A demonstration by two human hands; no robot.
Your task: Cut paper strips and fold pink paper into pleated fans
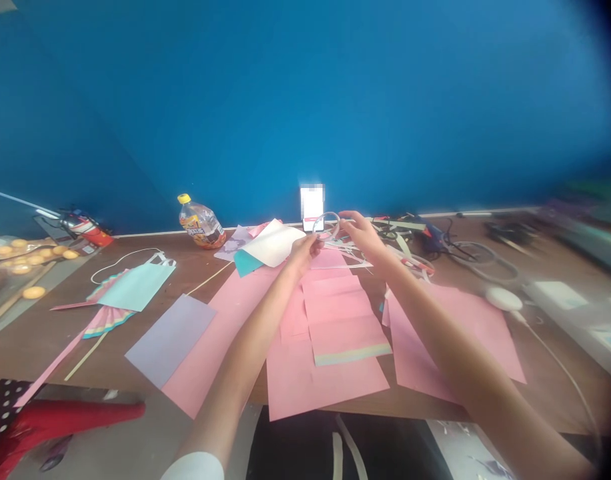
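Both my arms reach forward over a brown table (pixel 60 333). My left hand (pixel 305 250) and my right hand (pixel 361 232) hold a clear roll of tape (pixel 327 227) between them, fingers pinched on its rim, above the far middle of the table. Beneath them lie several pink paper sheets (pixel 335 333), one with a pale green edge. A white and teal sheet (pixel 268 248) lies just left of my left hand.
A lilac sheet (pixel 171 339) and folded paper fans (pixel 120 293) lie at the left. A plastic bottle (pixel 201 225) lies by the blue wall, with a phone (pixel 312 207) propped up behind the tape. Tools and cables (pixel 450 247) crowd the right. A red object (pixel 60 420) sits lower left.
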